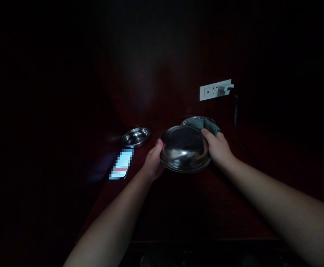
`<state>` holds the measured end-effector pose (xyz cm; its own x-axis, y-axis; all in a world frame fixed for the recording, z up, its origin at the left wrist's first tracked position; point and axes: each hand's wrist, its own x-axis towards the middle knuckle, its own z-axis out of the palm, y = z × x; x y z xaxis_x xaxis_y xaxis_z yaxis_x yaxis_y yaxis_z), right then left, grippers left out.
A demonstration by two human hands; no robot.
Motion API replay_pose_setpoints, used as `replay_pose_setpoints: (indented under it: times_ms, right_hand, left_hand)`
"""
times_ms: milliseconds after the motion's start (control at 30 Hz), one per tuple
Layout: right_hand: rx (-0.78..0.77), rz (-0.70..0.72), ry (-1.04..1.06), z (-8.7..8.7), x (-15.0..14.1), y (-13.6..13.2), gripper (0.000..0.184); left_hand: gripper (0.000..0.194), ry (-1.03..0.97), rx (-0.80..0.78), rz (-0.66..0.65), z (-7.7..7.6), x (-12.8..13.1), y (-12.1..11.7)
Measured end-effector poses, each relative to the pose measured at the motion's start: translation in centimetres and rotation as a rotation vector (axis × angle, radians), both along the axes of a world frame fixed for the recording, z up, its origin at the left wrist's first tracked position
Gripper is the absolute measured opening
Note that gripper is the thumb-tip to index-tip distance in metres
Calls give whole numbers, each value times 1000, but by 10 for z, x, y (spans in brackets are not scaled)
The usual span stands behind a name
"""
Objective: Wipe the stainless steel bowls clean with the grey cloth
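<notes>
A shiny stainless steel bowl (pixel 184 150) is tilted upside down above the table, its rounded underside facing me. My left hand (pixel 154 160) grips its left rim, thumb on the outside and fingers hidden beneath. On the other side, my right hand (pixel 218 148) is closed at the bowl's right edge, its thumb against the steel. A dark green-grey cloth (pixel 205 125) is bunched at the fingers of that hand, just behind the bowl. Part of another steel dish (pixel 184 121) shows behind the cloth.
A shallow steel bowl (pixel 135 137) stands upright at the left on the dark red table (pixel 195 211). Nearer me lies a lit phone (pixel 121 164), its screen blurred. A white wall socket (pixel 215 90) holds a plug, with a dark cable (pixel 235 111) hanging at the right. Surroundings are very dark.
</notes>
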<state>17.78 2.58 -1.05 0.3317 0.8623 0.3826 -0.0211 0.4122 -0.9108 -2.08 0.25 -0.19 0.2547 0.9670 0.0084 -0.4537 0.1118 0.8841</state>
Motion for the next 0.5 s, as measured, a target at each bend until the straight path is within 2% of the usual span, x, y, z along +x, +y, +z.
replay_pose_setpoints:
  times_ms: [500]
  right_hand:
    - [-10, -1, -25, 2, 0, 0, 32]
  left_hand:
    - [49, 37, -7, -29, 4, 0, -3]
